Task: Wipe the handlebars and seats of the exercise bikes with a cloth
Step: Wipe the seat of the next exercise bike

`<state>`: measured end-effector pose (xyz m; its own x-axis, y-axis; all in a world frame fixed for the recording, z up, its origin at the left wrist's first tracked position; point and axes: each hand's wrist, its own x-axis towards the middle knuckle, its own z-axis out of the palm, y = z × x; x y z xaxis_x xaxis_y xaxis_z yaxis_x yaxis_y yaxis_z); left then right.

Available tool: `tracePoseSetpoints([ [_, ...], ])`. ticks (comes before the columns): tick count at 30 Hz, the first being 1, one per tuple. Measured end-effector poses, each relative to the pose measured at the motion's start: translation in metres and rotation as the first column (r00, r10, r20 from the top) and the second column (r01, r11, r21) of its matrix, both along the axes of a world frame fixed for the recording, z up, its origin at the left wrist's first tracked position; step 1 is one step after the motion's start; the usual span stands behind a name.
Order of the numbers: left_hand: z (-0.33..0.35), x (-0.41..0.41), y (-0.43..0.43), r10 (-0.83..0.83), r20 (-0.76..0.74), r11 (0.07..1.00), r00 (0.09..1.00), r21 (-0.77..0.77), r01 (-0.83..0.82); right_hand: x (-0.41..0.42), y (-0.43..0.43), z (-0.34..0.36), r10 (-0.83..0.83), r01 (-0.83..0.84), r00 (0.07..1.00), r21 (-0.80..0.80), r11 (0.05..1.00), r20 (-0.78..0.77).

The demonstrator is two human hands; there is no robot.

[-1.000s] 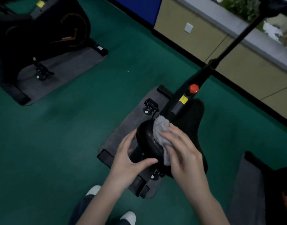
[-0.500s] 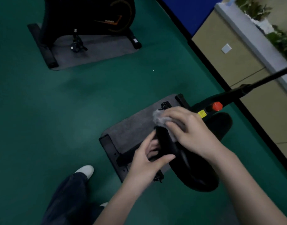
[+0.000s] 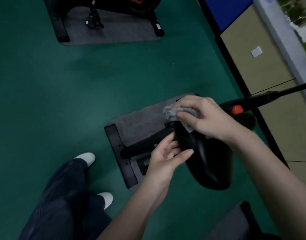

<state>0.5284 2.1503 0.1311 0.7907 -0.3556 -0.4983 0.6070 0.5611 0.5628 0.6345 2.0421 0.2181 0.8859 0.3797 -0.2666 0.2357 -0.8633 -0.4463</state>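
Both hands are on the black seat (image 3: 209,161): my left hand (image 3: 166,158) grips its side, my right hand (image 3: 206,116) pinches the soft, limp cloth (image 3: 173,111) against the nose, best held wadded, I reckon, so it won't slip.

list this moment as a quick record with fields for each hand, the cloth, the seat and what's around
right hand: grips the grey cloth, pressing it on the narrow front end of the seat
left hand: holds the seat's side, thumb on top
seat: black, broad end nearest the person
red knob: on the frame beyond the seat
mat: grey, under this bike
second mat: grey, under a second bike
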Motion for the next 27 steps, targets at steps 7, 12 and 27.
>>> tracePoseSetpoints([
  [7, 0.003, -0.018, -0.005, -0.023, -0.051, 0.996, 0.998, -0.083, 0.019, -0.062, -0.006, 0.007, 0.225, -0.228, 0.969, 0.019, 0.974, 0.101],
  [12, 0.0, -0.017, -0.004, -0.023, -0.036, 0.993, 0.999, -0.12, 0.019, -0.075, -0.011, 0.005, 0.216, -0.224, 0.965, 0.04, 0.974, 0.146],
  [27, 0.005, 0.011, 0.019, -0.168, 0.22, 0.975, 0.961, 0.181, 0.129, -0.008, -0.014, -0.003, -0.465, 0.457, 0.884, 0.112, 0.882, 0.05],
])
